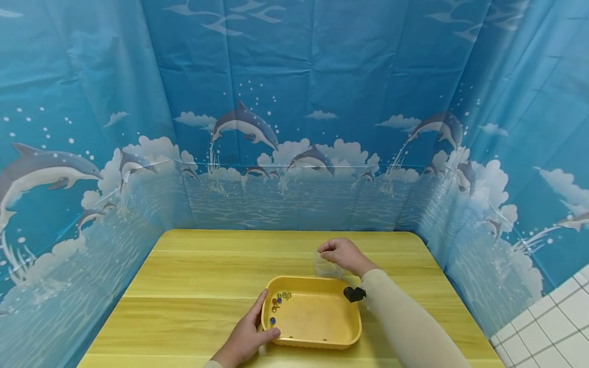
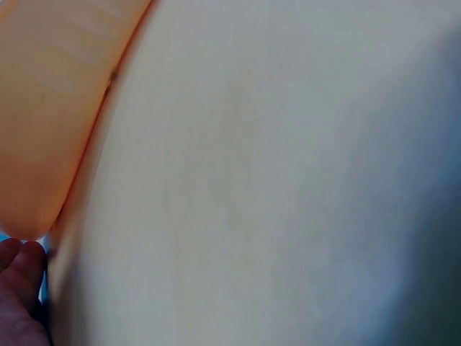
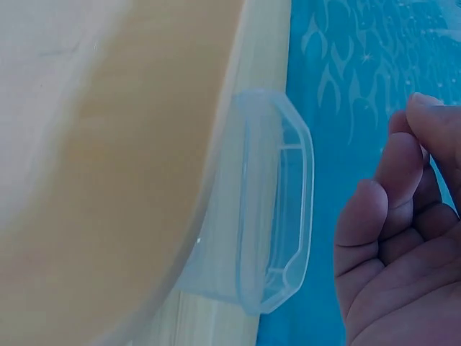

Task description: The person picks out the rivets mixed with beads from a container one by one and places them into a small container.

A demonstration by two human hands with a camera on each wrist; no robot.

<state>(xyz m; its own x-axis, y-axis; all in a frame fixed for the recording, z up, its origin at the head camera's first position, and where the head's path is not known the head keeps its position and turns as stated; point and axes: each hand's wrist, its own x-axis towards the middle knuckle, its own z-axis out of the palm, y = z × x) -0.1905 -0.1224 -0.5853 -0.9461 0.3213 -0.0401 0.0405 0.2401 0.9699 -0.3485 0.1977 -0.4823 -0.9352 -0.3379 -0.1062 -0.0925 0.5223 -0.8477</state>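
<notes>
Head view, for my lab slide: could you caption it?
Left hand at a yellow tray with marbles, right hand above a clear container behind it.

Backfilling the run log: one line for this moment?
left hand: holds yellow tray | right hand: over clear container | marbles: tray's left end

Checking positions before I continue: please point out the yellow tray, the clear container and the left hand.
Yellow tray point(image 1: 317, 318), head view: bare floor.
Clear container point(image 3: 229, 227), right wrist view: side wall.
Left hand point(image 1: 246, 335), head view: middle of the hand.
</notes>
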